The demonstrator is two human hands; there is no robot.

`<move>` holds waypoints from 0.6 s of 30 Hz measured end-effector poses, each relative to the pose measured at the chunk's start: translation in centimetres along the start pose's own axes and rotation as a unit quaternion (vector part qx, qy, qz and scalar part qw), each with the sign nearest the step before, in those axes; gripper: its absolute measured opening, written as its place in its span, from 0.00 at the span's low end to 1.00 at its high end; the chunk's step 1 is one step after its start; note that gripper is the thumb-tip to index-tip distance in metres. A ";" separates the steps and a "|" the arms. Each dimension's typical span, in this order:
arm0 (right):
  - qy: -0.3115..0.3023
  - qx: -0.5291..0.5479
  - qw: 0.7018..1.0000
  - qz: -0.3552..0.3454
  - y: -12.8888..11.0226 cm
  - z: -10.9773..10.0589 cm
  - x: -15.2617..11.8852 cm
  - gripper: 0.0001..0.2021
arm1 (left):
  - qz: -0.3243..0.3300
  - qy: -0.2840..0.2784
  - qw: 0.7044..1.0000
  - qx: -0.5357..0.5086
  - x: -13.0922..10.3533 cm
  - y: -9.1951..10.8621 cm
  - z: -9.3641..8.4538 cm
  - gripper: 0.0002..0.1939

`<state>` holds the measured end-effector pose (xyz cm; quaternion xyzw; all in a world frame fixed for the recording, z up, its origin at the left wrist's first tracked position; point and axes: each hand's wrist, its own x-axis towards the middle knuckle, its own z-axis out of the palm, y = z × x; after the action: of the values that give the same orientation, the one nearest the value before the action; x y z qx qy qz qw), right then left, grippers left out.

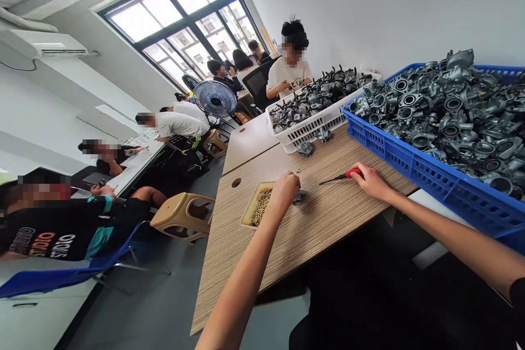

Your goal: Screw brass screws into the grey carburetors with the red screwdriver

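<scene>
My left hand (286, 190) is closed, its fingers bent down over a small grey metal part (301, 197) on the wood-grain table (328, 219). What its fingertips pinch, if anything, is hidden. Just left of it lies a shallow tray (245, 220) of small brass-coloured screws (261, 206). My right hand (366, 179) is wrapped round the red handle of a screwdriver (348, 174), whose shaft points left towards the metal part. Two more metal parts (304, 149) (322, 134) sit beyond, beside a white basket.
A blue crate (389, 147) heaped with metal castings (451, 115) fills the right side. The white basket (303, 136) behind holds similar parts with black pieces. A person (289, 74) sits beyond it. Other people, stools (184, 216) and a fan (215, 99) are at the left.
</scene>
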<state>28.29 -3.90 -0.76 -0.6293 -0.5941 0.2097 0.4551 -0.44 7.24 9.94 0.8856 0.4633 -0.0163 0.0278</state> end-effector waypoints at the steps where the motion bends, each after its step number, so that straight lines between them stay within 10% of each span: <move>1: 0.000 0.001 1.000 0.000 0.0 0.0 0.0 0.06 | -0.004 0.001 1.000 0.005 -0.2 0.1 0.2 0.13; 18: -0.014 0.014 1.000 -0.006 -3.8 -2.6 0.7 0.12 | -0.057 0.263 0.917 -0.295 -6.2 3.1 8.5 0.09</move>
<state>28.46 -4.56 3.84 -0.6163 -0.6016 0.2239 0.4563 -1.43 -0.13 1.92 0.7815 0.4874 0.3531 0.1643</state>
